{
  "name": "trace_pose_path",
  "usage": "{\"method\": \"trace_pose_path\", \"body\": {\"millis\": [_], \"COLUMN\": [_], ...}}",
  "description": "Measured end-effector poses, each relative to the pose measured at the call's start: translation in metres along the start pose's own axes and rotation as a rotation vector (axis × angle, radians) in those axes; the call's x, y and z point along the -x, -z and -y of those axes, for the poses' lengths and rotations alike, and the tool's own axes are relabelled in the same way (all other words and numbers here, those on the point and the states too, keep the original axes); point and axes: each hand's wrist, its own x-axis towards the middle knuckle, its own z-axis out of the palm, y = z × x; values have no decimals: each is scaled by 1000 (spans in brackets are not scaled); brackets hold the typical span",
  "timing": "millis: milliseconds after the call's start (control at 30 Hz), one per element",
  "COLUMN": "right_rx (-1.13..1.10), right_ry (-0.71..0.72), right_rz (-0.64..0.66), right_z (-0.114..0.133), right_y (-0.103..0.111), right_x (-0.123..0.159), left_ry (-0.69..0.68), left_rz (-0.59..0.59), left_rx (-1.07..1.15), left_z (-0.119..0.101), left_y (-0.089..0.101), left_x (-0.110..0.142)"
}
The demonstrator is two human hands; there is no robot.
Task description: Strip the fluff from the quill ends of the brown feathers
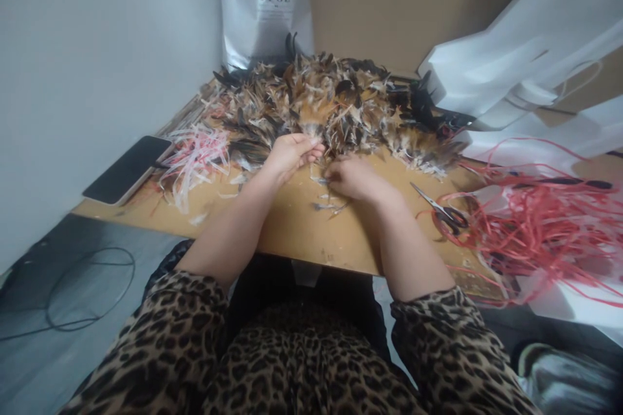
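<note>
My left hand [295, 154] is closed in a pinch on the base of a small fan of brown feathers [315, 113], tips pointing away from me. Close beside it, my right hand [354, 176] is curled low over the board, its fingertips at the near edge of a big heap of feathers [263, 94]. What those fingertips grip, if anything, is hidden. The heap mixes brown, black and whitish feathers. A few loose feather scraps [328, 206] lie on the tan tabletop [302, 233] just below my right hand.
Scissors [445, 213] lie right of my right arm, beside a tangle of red plastic strips [549, 227]. On the left are a bundle of pink and white strips [197, 155] and a phone [127, 170]. A silver bag [267, 19] stands behind; white machine-like casing [516, 45] overhangs the right.
</note>
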Motion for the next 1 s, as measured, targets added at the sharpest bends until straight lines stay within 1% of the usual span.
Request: {"method": "trace_pose_path", "body": {"millis": [67,133,200,267,400,533,700,867,1000], "right_rx": [90,94,14,-111,-286,-348,-327,-377,-531], "right_ry": [-10,-10,-15,-39,-103,-142,-167,-179,-180], "right_rz": [2,0,-3,-12,-84,-127,-157,-196,-275], "right_z": [3,3,1,-2,-8,-12,-12,-10,-14], "right_y": [-4,-6,-5,-1,8,11,14,15,10], "right_x": [-2,-4,-4,-4,0,2,2,1,-2], "left_ry": [3,16,30,39,60,69,64,67,45], "left_rz": [8,18,33,58,112,129,128,150,83], "left_rx": [-20,-37,-56,-85,-203,-314,-421,-376,-287], "left_z": [0,-1,-2,-5,-10,-12,-9,-4,0], "left_y": [-1,-1,-2,-1,1,3,4,1,-1], "left_x": [1,2,4,6,10,10,9,7,4]}}
